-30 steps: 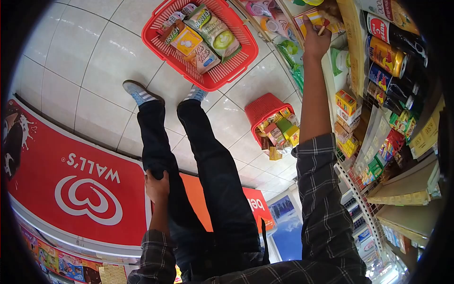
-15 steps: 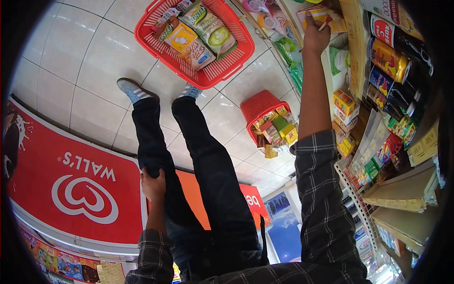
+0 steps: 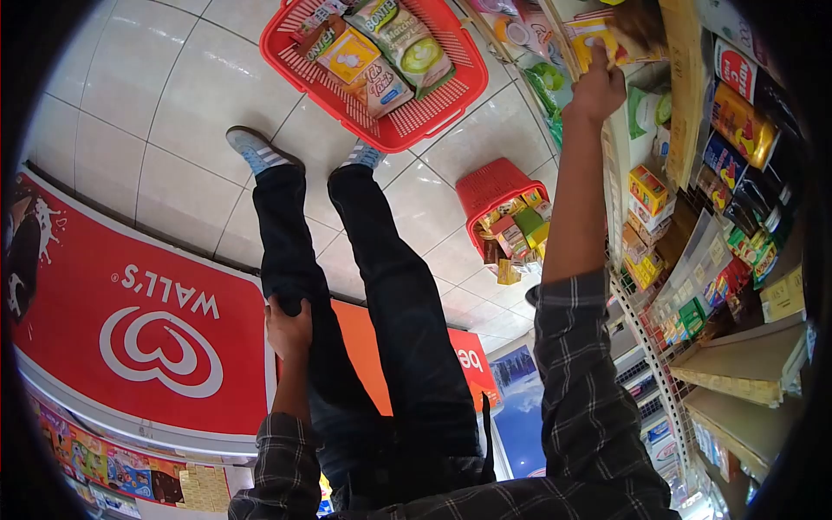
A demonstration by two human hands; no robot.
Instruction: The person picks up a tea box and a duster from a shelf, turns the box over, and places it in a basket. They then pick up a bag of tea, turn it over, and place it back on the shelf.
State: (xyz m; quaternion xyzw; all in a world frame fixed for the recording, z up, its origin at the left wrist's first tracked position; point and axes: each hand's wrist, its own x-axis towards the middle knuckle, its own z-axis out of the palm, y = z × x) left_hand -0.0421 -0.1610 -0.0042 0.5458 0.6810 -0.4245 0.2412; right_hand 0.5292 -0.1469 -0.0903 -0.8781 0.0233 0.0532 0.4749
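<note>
My right hand (image 3: 598,91) reaches up to the shelf, its index finger stretched out against a yellow packet (image 3: 594,36). Its other fingers look partly curled, with nothing visible in them. My left hand (image 3: 289,329) rests on my dark trouser leg (image 3: 290,251), its thumb apart from the fingers. A red basket (image 3: 475,65) on the tiled floor holds several pouches, among them a green-and-white matcha pouch (image 3: 412,52) and an orange-brown teh tarik pouch (image 3: 364,74).
A second red basket (image 3: 485,180) lies tilted, with small boxes at its mouth. Drink cans (image 3: 741,121) and stacked boxes (image 3: 648,191) fill the shelving at right. At left stands a red Wall's freezer (image 3: 156,347). My shoes (image 3: 260,152) are near the first basket.
My right hand has shifted slightly right and down in view, and its index finger now extends onto the yellow packet. The view has shifted a little. My left hand stays on the leg.
</note>
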